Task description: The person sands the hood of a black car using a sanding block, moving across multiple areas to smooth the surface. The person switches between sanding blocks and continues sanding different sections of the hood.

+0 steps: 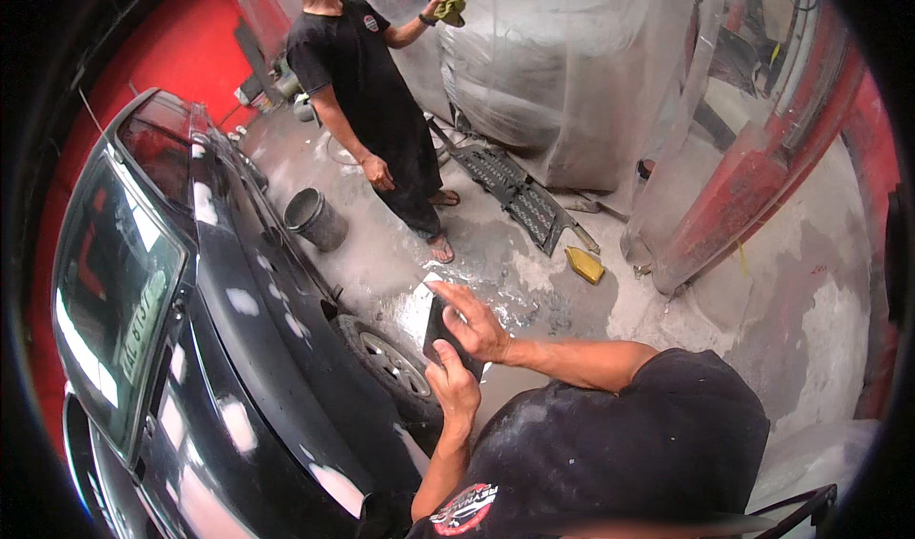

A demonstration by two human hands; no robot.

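Note:
In front of my torso, both hands are at a thin dark sheet (437,324) with a pale part, which looks like sandpaper. My left hand (455,386) closes on its lower end, thumb pointing up. My right hand (482,327) lies against the upper part with its fingers stretched out and the thumb apart. Some of the sheet is hidden behind the hands. Just left of them is a car wheel (386,360). It belongs to a dark car (276,348) whose body carries several pale, dull patches.
Another person (357,91) stands ahead, holding a greenish cloth (450,7). A black bucket (315,220) stands on the wet floor. Beyond are a black grille-like panel (510,191), a yellow block (584,264), a plastic-covered vehicle (553,62) and a red post (762,177).

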